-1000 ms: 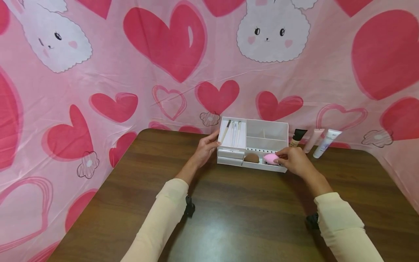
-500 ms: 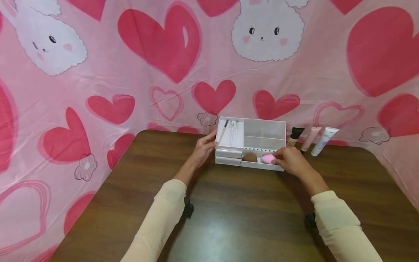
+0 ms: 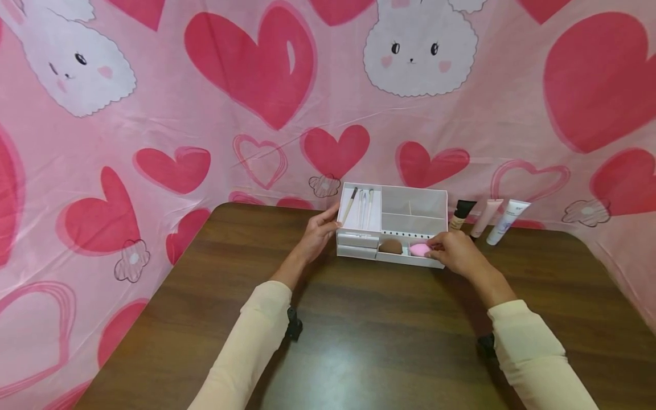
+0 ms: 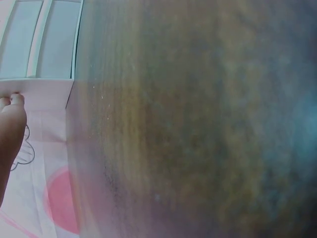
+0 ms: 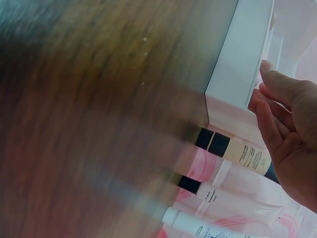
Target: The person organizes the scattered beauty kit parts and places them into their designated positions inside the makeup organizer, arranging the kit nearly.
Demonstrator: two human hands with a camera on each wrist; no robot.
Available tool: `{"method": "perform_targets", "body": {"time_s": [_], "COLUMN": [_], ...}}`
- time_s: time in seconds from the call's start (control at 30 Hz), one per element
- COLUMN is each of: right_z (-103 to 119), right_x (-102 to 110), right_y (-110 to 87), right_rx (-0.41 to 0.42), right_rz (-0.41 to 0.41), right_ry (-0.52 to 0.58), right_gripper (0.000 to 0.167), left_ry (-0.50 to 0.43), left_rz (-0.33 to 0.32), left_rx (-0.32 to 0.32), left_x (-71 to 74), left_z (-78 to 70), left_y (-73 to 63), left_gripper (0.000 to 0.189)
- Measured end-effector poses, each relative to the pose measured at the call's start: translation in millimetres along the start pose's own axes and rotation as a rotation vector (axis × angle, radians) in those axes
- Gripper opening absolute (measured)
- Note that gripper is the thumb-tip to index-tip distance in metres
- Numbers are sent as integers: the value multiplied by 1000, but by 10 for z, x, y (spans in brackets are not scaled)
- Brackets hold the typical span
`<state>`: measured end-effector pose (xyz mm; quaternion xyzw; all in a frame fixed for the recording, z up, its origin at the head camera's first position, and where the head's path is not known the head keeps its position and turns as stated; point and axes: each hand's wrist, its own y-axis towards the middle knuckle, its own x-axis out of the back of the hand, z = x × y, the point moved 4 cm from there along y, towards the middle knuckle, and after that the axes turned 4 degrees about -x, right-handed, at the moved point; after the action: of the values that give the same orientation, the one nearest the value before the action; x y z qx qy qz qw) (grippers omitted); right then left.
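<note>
A white cosmetics organizer (image 3: 410,261) stands at the back of the table. In its front right compartment sits a pink makeup sponge (image 3: 418,250), which my right hand (image 3: 458,250) pinches between thumb and fingers. The sponge is mostly hidden in the right wrist view, behind the organizer's wall (image 5: 233,64) and the hand (image 5: 292,114). Against the organizer's left side rests my left hand (image 3: 314,236), its fingers fairly straight; the left wrist view shows fingertips touching the side wall (image 4: 44,93). Left of the pink sponge lies a brown rounded sponge (image 3: 390,246).
Several thin brushes (image 3: 363,208) lie in the organizer's upper left tray, above two small drawers (image 3: 356,251). Right of it stand a black-capped beige tube (image 5: 242,152), a pink tube (image 3: 486,218) and a white tube (image 3: 507,222). A heart-printed cloth (image 3: 256,74) hangs behind the table (image 3: 359,330).
The pink sponge sits slightly lower in its compartment, with the right hand still holding it. The head view has shifted a little. The left hand stays against the organizer.
</note>
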<state>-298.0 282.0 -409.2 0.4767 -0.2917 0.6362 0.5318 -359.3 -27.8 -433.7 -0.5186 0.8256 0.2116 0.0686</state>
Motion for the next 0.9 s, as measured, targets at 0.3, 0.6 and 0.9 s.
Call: {"method": "perform_targets", "body": {"time_s": [0.3, 0.6, 0.9], "right_z": [34, 18, 57], "right_x": [-3, 21, 195], "right_y": [23, -13, -124], "right_rx": [-1, 12, 29], "right_rz": [1, -54, -179], "right_ry": [-12, 56, 86], "right_gripper": [26, 26, 27], "left_ry": [-7, 6, 27], "left_rz": [-2, -6, -4], "left_rx": [8, -7, 0], "left_x": [11, 7, 0], "left_z": [-8, -4, -21], "left_y": [-14, -9, -5], "left_gripper": [63, 62, 62]}}
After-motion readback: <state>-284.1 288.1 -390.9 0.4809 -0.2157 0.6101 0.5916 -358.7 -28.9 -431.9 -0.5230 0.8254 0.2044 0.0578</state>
